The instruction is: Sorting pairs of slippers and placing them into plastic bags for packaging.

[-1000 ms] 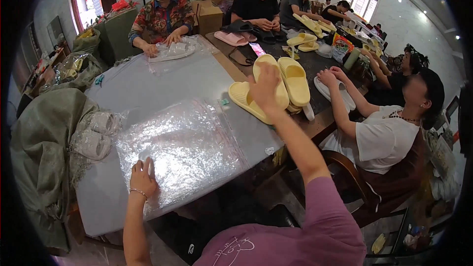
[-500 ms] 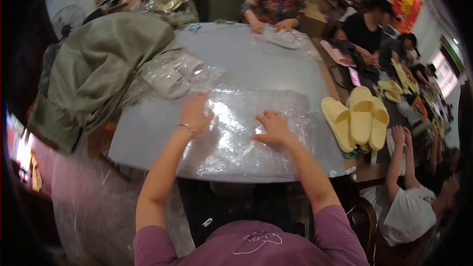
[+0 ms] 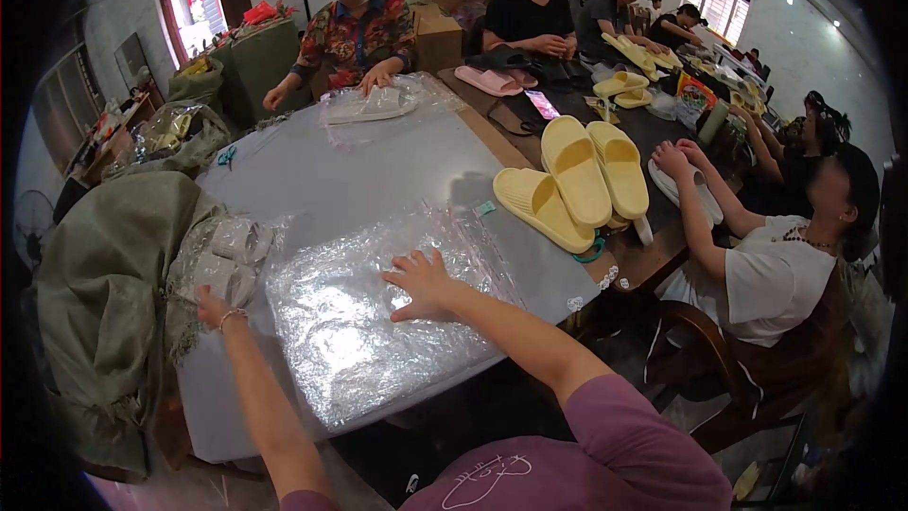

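My right hand (image 3: 423,286) lies with fingers spread on a pile of clear plastic bags (image 3: 331,345), which shine on the grey tabletop. To the left, my left hand (image 3: 218,309), with a bracelet at its wrist, is at the near edge of a pair of pale slippers (image 3: 232,251) wrapped in clear plastic. Its fingers look apart and touch the wrapping; I see no firm grip, and some fingers are hard to make out.
Yellow slippers (image 3: 575,170) stand at the table's right edge. A green-grey sack (image 3: 113,293) bulges at the left. Across the table a person's hand (image 3: 381,76) rests on another bagged slipper (image 3: 371,104). A seated person in white (image 3: 780,270) works at the right.
The view has swung to the right. My left hand has left the plastic bags and moved left to the wrapped slippers. My right hand stays spread on the bags.
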Action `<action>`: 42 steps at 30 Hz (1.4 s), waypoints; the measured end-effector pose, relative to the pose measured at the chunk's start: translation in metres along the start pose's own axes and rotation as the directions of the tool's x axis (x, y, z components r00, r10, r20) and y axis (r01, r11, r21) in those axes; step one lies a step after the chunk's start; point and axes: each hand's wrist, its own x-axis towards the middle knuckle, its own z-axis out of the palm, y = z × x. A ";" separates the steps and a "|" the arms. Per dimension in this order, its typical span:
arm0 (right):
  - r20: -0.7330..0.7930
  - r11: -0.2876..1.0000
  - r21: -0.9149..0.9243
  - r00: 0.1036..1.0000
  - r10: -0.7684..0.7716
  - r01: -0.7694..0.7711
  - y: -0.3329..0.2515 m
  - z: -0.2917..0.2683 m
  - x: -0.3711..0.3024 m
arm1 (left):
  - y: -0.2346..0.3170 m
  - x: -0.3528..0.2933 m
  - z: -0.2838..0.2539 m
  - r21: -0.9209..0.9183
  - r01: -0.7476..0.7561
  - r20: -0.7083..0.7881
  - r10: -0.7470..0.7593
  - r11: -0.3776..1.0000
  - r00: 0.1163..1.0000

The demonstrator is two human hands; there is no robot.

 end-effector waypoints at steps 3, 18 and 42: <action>-0.045 0.992 0.028 0.992 -0.120 0.121 -0.037 -0.005 0.007 | 0.013 0.090 -0.069 0.146 0.046 -0.022 -0.043 0.988 0.999; -0.058 0.991 0.038 0.991 -0.124 0.127 -0.033 0.005 0.007 | 0.006 0.129 -0.097 0.191 -0.258 0.440 0.152 0.947 0.885; -0.352 0.978 -0.061 0.912 -0.208 0.200 -0.039 0.022 0.009 | 0.061 -0.109 -0.232 -0.197 -0.323 0.909 0.296 0.926 0.294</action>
